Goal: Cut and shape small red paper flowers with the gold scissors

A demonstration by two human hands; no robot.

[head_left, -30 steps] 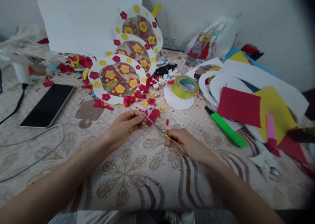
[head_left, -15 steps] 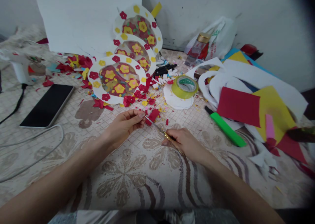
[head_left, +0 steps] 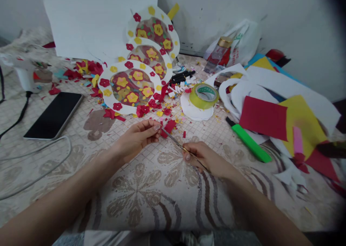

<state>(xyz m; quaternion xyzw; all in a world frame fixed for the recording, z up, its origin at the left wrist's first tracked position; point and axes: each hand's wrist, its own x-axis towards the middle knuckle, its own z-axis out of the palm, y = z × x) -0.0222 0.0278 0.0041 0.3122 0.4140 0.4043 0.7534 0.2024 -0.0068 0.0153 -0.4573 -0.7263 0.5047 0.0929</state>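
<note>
Since the earlier frame, the right hand (head_left: pixel 202 155), wrapped round slim silver-and-gold metal scissors (head_left: pixel 176 142), has shifted slightly. Left hand (head_left: pixel 142 133) pinched near blade tips, contents unclear; scissors span between, probably light, stiff, best held by the handles.

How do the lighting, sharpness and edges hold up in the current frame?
Head view: dim, soft light, with no strong glare on the phone; head view: right edge darkened and blurred; head view: scissors in the right hand readable but soft, and anything pinched at the left hand's fingertips too small to make out.
</note>
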